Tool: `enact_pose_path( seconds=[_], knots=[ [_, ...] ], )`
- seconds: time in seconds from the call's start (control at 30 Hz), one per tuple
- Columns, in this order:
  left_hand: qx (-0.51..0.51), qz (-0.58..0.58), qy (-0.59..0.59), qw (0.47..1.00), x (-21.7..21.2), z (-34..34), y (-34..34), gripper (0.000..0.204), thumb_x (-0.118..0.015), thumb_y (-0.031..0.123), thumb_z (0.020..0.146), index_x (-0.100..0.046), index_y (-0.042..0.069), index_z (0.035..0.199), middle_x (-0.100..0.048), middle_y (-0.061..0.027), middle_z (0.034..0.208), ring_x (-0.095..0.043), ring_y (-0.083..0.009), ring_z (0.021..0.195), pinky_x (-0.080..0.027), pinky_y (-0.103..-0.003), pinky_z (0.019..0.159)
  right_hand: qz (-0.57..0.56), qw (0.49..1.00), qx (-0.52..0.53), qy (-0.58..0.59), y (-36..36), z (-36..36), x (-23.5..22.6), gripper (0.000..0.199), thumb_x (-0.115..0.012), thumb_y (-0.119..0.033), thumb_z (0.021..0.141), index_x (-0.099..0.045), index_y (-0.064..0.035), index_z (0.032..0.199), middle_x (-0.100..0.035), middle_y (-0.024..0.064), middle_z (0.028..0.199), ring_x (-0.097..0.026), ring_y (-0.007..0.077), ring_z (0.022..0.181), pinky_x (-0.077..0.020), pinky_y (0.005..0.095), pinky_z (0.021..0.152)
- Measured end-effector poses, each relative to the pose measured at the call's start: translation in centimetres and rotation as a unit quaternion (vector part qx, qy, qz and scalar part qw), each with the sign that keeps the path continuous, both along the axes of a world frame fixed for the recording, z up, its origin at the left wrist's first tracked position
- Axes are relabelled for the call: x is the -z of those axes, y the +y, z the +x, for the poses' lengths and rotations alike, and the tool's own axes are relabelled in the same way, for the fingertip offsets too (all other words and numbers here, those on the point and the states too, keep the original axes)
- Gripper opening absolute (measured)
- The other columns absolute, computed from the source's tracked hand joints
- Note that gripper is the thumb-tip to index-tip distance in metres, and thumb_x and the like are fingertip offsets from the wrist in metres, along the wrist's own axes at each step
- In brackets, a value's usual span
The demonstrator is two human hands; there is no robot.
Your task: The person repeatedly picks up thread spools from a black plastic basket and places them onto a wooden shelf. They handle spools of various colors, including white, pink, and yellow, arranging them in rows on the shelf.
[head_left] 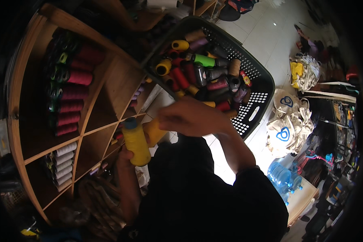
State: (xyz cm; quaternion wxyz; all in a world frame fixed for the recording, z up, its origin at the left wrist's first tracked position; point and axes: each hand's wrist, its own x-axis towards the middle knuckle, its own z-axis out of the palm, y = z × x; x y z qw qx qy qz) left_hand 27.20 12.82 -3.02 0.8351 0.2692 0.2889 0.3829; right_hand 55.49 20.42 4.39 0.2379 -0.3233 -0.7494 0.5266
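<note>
Presently, work appears partway: at left the wooden shelf (109, 97) holds rows of red-to-maroon spools (71, 93) and pale spools (63, 165), so some is judged done. Centre: left hand (126, 156) clamped around a blue-tipped yellow spool (136, 144), in front of the shelf; right hand (197, 117) at a second yellow spool (154, 132), grip blurred, cannot tell. Right: dark basket (243, 60) with many mixed-colour spools (205, 61), judged remaining.

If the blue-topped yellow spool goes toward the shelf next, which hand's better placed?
Left, likely: the left hand grips the yellow spool and is nearer the shelf; the right hand is by the basket.
</note>
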Motion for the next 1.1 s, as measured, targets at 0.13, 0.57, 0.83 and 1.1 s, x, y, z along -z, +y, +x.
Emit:
enact_pose_path(
  seconds=[0.13,0.57,0.83,1.1],
  knots=[
    [-0.107,-0.001,0.028,0.994,-0.7,1.5,-0.3,0.081,-0.076,0.044,0.060,-0.048,0.004,0.124,-0.057,-0.0098,0.109,-0.056,-0.0267,0.105,-0.046,-0.039,0.088,-0.084,0.996,-0.020,-0.001,-3.0,1.0,0.7,0.021,-0.059,-0.024,0.092,-0.062,-0.0045,0.084,-0.057,0.0070,0.063,-0.056,0.0185,0.055,-0.0405,0.0325,0.054],
    [0.019,-0.026,0.233,0.972,-0.8,0.3,-1.8,0.076,-0.070,0.045,0.065,-0.048,0.002,0.124,-0.051,-0.0120,0.121,-0.053,-0.0322,0.111,-0.040,-0.046,0.098,0.002,0.988,0.007,-0.152,0.9,-1.1,0.8,0.019,-0.058,-0.023,0.089,-0.066,-0.0064,0.091,-0.066,0.0117,0.080,-0.064,0.0273,0.076,-0.0502,0.0360,0.069],
    [-0.072,0.048,-0.202,0.975,2.4,-3.5,-1.7,0.088,-0.074,0.046,0.058,-0.044,0.007,0.130,-0.051,-0.0121,0.116,-0.051,-0.0334,0.109,-0.040,-0.053,0.096,-0.200,0.960,-0.037,0.191,-3.8,0.4,10.4,0.023,-0.058,-0.024,0.090,-0.064,-0.0041,0.098,-0.067,0.0089,0.080,-0.066,0.0179,0.078,-0.0503,0.0332,0.072],
    [-0.059,-0.049,0.223,0.972,-1.7,0.5,-1.3,0.082,-0.072,0.046,0.062,-0.047,0.002,0.127,-0.052,-0.0139,0.116,-0.053,-0.0303,0.107,-0.046,-0.040,0.089,-0.026,0.996,0.020,-0.081,-1.5,-0.7,0.7,0.024,-0.057,-0.025,0.092,-0.067,-0.0039,0.094,-0.068,0.0066,0.080,-0.065,0.0131,0.076,-0.0497,0.0305,0.071]
  ],
)
